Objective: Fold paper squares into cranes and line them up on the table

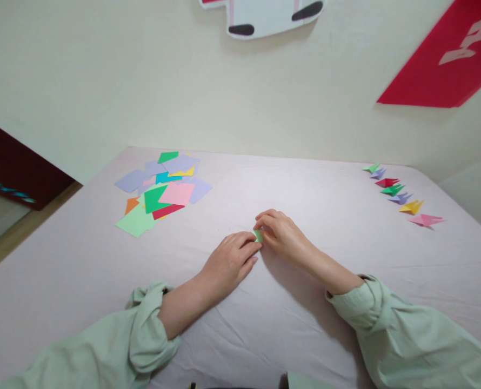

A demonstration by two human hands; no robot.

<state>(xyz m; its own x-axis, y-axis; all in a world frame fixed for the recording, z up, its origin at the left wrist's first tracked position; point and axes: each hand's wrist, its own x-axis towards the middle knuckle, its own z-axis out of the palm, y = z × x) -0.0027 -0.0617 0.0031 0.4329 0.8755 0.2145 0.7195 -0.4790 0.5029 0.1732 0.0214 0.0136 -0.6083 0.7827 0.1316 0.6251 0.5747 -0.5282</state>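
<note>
Between my two hands, at the middle of the table, is a small piece of light green paper (258, 235), mostly covered by fingers. It looks folded, but its full shape is hidden. My left hand (233, 256) lies palm down on the cloth, its fingertips pressing the paper's left side. From the right, my right hand (280, 231) pinches the paper between thumb and fingers. Both hands meet around it, close to touching each other.
A loose pile of coloured paper squares (175, 192) lies at the back left. Along the right stands a row of several folded paper figures, a pink one (427, 220) nearest. A pale cloth covers the table (305, 335), which meets the wall (265, 102) at the back.
</note>
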